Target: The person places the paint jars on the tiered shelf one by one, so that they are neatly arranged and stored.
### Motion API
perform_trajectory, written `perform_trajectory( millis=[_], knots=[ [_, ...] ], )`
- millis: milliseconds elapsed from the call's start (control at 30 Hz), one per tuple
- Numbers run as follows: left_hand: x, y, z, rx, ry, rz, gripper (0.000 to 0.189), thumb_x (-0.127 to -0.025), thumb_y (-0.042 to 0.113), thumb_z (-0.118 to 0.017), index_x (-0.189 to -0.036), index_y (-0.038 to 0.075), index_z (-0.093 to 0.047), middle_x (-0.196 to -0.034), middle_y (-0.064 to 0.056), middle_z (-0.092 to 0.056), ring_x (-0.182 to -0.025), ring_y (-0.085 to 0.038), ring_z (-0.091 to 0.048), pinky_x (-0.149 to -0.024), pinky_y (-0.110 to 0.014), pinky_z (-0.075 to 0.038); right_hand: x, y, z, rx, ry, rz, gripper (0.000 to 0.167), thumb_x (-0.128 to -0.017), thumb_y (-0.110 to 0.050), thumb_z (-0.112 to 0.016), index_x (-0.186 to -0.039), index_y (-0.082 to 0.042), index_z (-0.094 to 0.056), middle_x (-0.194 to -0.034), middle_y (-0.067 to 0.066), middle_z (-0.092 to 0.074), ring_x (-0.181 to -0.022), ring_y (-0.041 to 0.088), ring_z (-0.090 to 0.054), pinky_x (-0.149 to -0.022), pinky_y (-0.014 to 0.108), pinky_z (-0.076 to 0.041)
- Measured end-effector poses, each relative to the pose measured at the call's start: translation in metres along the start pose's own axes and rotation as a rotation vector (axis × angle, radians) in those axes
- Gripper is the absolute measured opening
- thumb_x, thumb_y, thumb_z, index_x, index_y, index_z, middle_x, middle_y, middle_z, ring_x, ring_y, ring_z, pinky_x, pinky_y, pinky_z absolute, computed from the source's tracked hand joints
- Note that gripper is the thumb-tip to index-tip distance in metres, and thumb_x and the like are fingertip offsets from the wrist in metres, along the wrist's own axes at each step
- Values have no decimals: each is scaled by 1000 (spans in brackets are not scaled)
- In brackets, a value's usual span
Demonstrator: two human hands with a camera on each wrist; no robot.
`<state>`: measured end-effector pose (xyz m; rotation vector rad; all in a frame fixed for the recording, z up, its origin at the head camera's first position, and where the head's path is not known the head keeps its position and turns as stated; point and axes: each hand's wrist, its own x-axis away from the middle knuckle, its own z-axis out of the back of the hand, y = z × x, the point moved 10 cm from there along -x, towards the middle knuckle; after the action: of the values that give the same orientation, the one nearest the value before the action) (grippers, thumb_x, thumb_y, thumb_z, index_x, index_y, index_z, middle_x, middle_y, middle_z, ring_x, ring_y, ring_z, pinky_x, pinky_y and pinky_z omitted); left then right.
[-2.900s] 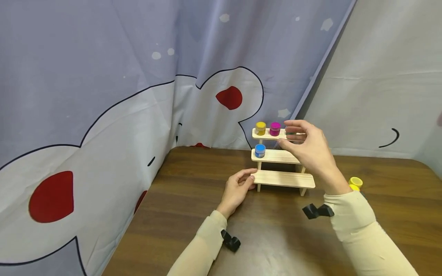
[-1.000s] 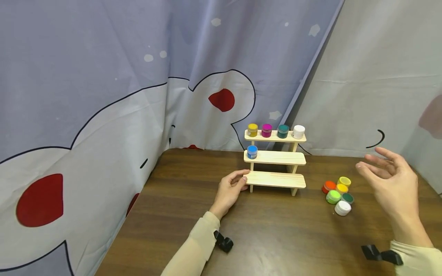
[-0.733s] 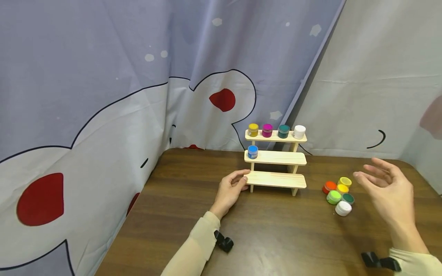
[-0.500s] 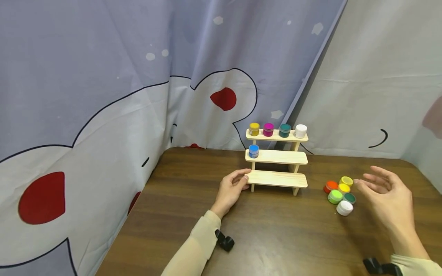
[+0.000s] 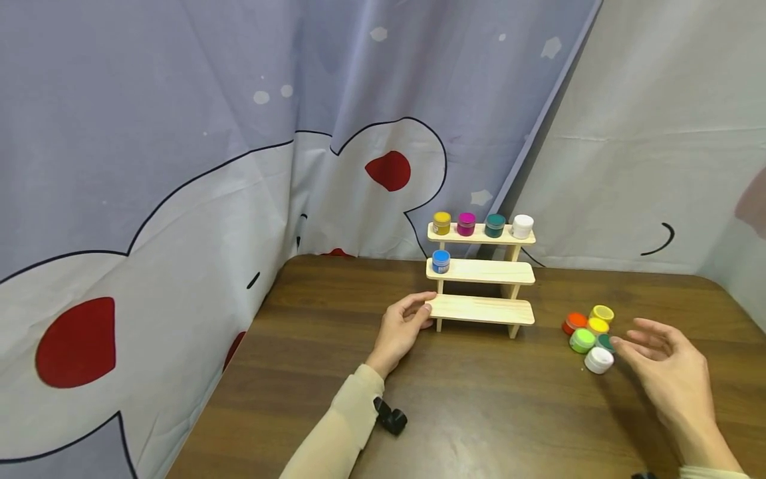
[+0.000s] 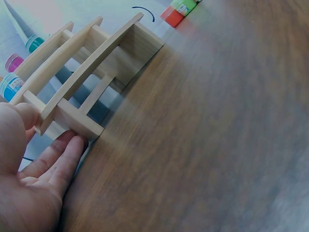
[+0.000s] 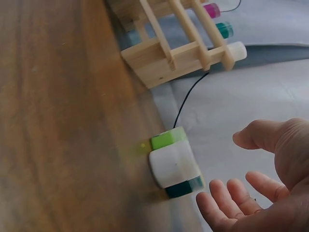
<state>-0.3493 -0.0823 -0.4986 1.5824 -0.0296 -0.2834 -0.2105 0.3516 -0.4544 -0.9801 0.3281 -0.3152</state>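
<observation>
A three-tier wooden display stand (image 5: 481,310) stands on the table. My left hand (image 5: 397,334) holds the left end of its lowest tier, thumb at the shelf and fingers along the side leg (image 6: 77,121). Small paint jars line the top tier: yellow (image 5: 441,224), magenta (image 5: 466,225), teal (image 5: 495,226) and white (image 5: 522,227). A blue jar (image 5: 441,262) sits at the left of the middle tier. My right hand (image 5: 673,372), fingers parted and holding nothing, hovers at the right of the loose jars, nearest the dark green jar (image 5: 604,342), which its thumb partly hides.
Clustered on the table right of the stand are a white jar (image 5: 599,360), a light green jar (image 5: 582,340), a red jar (image 5: 575,323) and two yellow jars, one behind (image 5: 602,313) the other (image 5: 598,325). A printed curtain (image 5: 371,80) hangs behind the wooden table (image 5: 479,406).
The white jar now stands on the top tier, where my right hand was earlier. That hand has since moved right, then down toward the loose jars. My left hand stays at the stand.
</observation>
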Motion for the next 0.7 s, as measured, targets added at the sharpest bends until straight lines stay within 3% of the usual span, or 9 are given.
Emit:
perform_trajectory(
  millis=[200, 367, 700],
  knots=[
    [0, 1, -1, 3, -3, -2, 29, -113, 12, -68, -140, 11, -77, -144, -16, -72, -121, -27, -76, -100, -38, -68, 4, 9, -6, 19, 4, -9, 50, -99, -35, -89, -129, -3, -67, -94, -33, -66, -83, -14, -65, -68, 6, -56],
    [-1, 1, -1, 1, -9, -3, 29, -113, 12, -67, -141, 11, -77, -145, -15, -71, -123, -27, -75, -101, -38, -67, 7, 12, -14, 33, -23, -27, 55, -99, -35, -88, -131, 4, -65, -90, -35, -66, -81, -15, -65, -67, 6, -55],
    [0, 2, -1, 7, -2, 9, 28, -113, 12, -68, -139, 11, -77, -143, -17, -72, -123, -28, -76, -102, -40, -67, 10, 18, -24, 75, -25, -8, 62, -96, -36, -92, -133, 5, -64, -91, -28, -69, -80, -17, -64, -68, 4, -51]
  ],
)
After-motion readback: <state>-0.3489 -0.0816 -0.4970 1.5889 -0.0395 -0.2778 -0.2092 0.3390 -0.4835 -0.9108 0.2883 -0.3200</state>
